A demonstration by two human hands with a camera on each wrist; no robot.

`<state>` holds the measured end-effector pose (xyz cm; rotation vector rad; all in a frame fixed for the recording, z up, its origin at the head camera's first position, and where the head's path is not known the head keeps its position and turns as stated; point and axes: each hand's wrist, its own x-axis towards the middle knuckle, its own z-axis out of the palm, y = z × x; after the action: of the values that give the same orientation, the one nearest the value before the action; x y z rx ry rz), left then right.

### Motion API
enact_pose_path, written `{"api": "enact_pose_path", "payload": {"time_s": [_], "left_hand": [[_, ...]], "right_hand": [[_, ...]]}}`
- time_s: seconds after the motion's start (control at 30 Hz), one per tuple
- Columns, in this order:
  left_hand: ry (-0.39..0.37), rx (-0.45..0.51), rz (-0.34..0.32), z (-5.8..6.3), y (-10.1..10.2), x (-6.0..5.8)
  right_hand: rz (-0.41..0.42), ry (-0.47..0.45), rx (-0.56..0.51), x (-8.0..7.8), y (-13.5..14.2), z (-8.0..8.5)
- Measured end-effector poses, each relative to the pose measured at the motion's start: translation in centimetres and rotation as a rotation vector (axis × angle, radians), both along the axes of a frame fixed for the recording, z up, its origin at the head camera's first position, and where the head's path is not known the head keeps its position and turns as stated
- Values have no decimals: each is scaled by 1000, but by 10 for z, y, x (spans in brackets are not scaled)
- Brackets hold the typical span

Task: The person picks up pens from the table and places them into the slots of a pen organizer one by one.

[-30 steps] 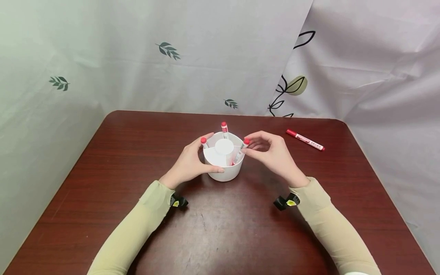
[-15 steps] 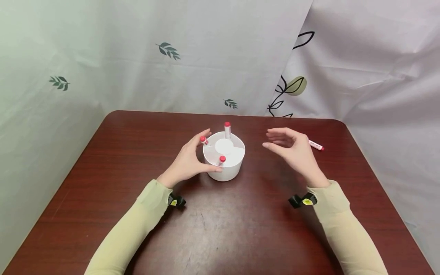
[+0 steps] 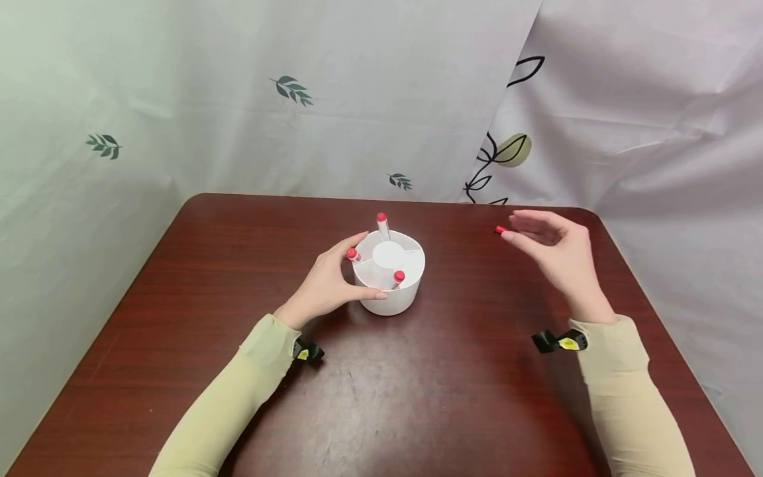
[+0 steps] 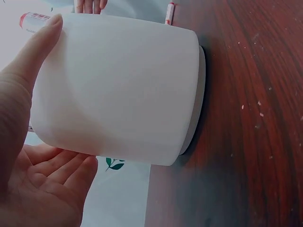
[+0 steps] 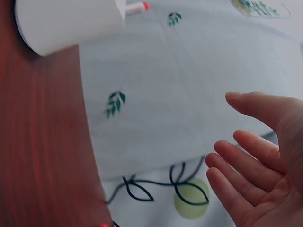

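Note:
A round white divided pen holder [image 3: 387, 303] stands on the table, and three red-capped markers lean in it: one marker [image 3: 383, 228] at the back, another marker [image 3: 354, 254] at the left, a third marker [image 3: 398, 278] at the front. My left hand [image 3: 324, 285] grips the holder from the left, thumb across its front wall and fingers round the far side, as the left wrist view [image 4: 118, 90] also shows. Over to the right, my right hand [image 3: 557, 255] is held with fingers loosely bent and nothing in them. Just by its fingertips shows the red end of another marker [image 3: 500, 229], mostly hidden behind the hand.
The dark red-brown wooden table [image 3: 381, 397] ends at a pale leaf-printed curtain [image 3: 334, 132] at the back and sides. A black wrist camera [image 3: 308, 350] sits on the left wrist, with a matching wrist camera [image 3: 559, 341] on the right.
My right hand let go of a marker in the holder and moved right to the marker on the table. The markers in the holder shifted position. My left hand stayed on the holder.

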<state>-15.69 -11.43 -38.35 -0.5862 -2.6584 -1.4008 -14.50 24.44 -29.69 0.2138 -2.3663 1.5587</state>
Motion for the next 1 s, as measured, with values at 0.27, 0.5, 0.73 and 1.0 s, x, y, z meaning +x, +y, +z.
{"api": "enact_pose_path", "payload": {"time_s": [0.27, 0.5, 0.73, 1.0], "left_hand": [[4, 8, -8, 1, 0, 0], [-2, 6, 2, 1, 0, 0], [-8, 20, -2, 1, 0, 1], [-4, 24, -16, 2, 0, 1]], "right_hand": [[-8, -26, -175, -22, 42, -4], [-51, -98, -205, -40, 70, -11], [-115, -243, 36, -59, 92, -41], [-115, -307, 318, -68, 116, -84]]}}
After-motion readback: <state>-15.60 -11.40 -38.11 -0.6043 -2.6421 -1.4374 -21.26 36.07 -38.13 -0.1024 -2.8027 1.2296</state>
